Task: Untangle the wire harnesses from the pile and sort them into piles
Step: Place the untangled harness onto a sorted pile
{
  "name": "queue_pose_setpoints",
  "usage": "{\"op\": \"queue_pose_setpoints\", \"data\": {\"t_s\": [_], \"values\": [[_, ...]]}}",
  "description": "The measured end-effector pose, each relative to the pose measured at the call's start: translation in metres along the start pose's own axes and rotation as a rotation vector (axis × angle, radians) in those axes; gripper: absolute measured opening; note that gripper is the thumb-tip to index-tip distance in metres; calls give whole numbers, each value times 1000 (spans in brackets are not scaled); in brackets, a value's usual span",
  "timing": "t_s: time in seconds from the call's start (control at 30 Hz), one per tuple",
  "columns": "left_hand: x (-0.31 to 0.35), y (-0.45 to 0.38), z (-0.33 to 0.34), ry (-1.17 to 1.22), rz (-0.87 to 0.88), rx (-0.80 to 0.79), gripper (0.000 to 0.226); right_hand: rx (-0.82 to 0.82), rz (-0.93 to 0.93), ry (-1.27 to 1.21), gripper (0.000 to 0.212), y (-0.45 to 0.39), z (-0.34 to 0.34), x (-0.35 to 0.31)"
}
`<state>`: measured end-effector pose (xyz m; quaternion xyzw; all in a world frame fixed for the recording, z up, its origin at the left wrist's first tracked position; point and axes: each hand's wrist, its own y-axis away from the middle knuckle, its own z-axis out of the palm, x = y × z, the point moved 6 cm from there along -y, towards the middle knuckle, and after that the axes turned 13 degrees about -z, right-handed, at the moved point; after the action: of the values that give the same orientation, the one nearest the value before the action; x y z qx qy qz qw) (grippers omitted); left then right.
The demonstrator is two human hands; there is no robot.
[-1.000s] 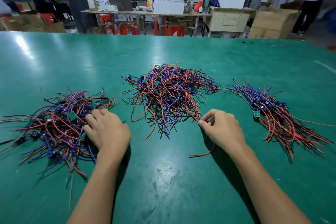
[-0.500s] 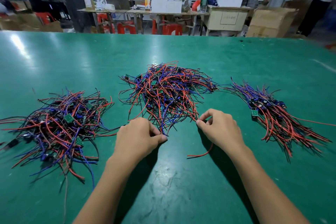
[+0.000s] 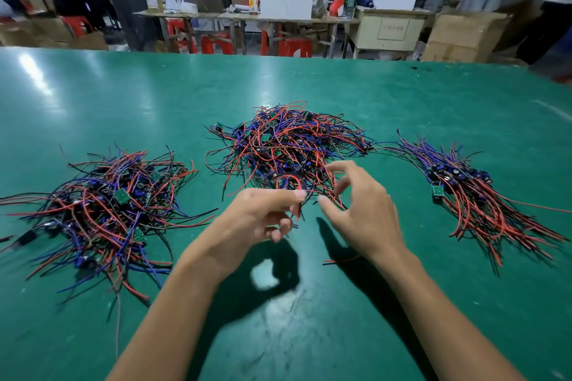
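Note:
A tangled pile of red, blue and black wire harnesses (image 3: 288,145) lies in the middle of the green table (image 3: 309,334). A looser heap of harnesses (image 3: 102,210) lies at the left. A combed bundle (image 3: 470,195) lies at the right. Both hands hover just above the front edge of the middle pile. My left hand (image 3: 253,223) pinches a wire harness (image 3: 289,178) between thumb and forefinger, its red wire looping upward. My right hand (image 3: 362,210) is beside it with curved, spread fingers, its thumb tip close to the same wires.
One loose red wire (image 3: 340,260) lies on the table under my right wrist. Beyond the table's far edge are workbenches, red stools, cardboard boxes and several seated or standing people.
My left hand left the left heap, crossed to the middle pile and took a harness. Both hands have risen off the table, and my right hand's pinch has loosened.

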<state>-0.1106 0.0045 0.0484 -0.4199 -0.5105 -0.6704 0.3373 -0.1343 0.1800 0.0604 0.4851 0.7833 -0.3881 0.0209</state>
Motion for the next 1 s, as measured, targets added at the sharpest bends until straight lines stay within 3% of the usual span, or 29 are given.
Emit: {"op": "queue_pose_setpoints", "data": {"t_s": [0.07,0.13,0.3,0.37,0.43,0.53,0.77,1.0], "values": [[2,2,10,-22,70,-64,22,-66,-173,-201,61,0,10,-16],[4,7,17,-75,157,-119,22,-53,-273,-398,61,0,13,-28],[10,18,15,-112,264,-137,29,32,-328,-456,25,0,8,-38],[7,18,17,-143,193,-166,44,119,-181,-587,12,-1,6,-34],[-2,16,19,-196,50,-184,54,221,24,-879,4,-3,4,-26],[-11,12,17,-249,-33,-120,42,306,212,-1150,10,-6,-2,-20],[4,8,15,284,149,-37,37,315,482,-1382,8,-6,-2,-18],[8,11,3,329,291,157,22,251,500,-1385,7,-6,2,-19]]}}
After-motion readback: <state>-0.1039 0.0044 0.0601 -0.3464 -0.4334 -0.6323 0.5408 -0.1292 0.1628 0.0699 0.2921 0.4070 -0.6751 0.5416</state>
